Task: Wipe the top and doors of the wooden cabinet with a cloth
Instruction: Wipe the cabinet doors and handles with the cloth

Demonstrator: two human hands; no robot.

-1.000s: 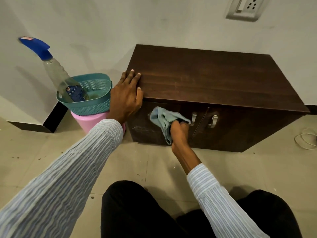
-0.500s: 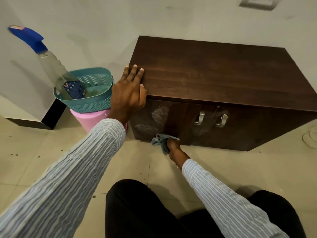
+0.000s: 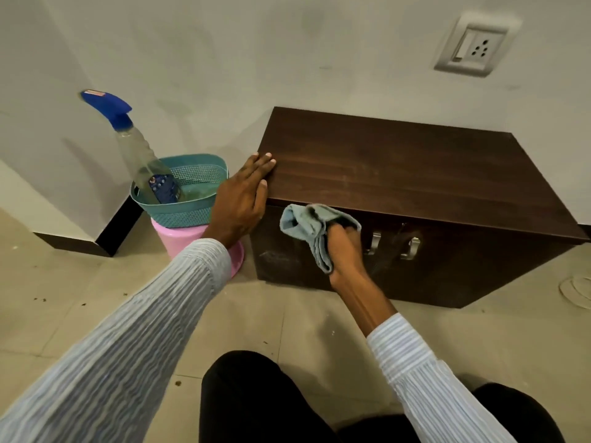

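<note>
A low dark wooden cabinet (image 3: 399,174) stands against the wall, with two doors and two metal handles (image 3: 375,243) on its front. My left hand (image 3: 241,199) lies flat over the top's front left corner, fingers spread. My right hand (image 3: 343,249) is closed on a light blue cloth (image 3: 308,227) and presses it against the upper part of the left door, just left of the handles. Smears show low on the left door.
Left of the cabinet a teal basket (image 3: 188,212) sits on a pink tub (image 3: 188,241) and holds a spray bottle (image 3: 140,155) with a blue trigger. A wall socket (image 3: 476,47) is above. A white cable (image 3: 577,290) lies on the tiled floor at the right. My knees are at the bottom.
My right hand has carried the cloth up from the bottom edge of the left door to its upper part. My left hand has stayed on the corner.
</note>
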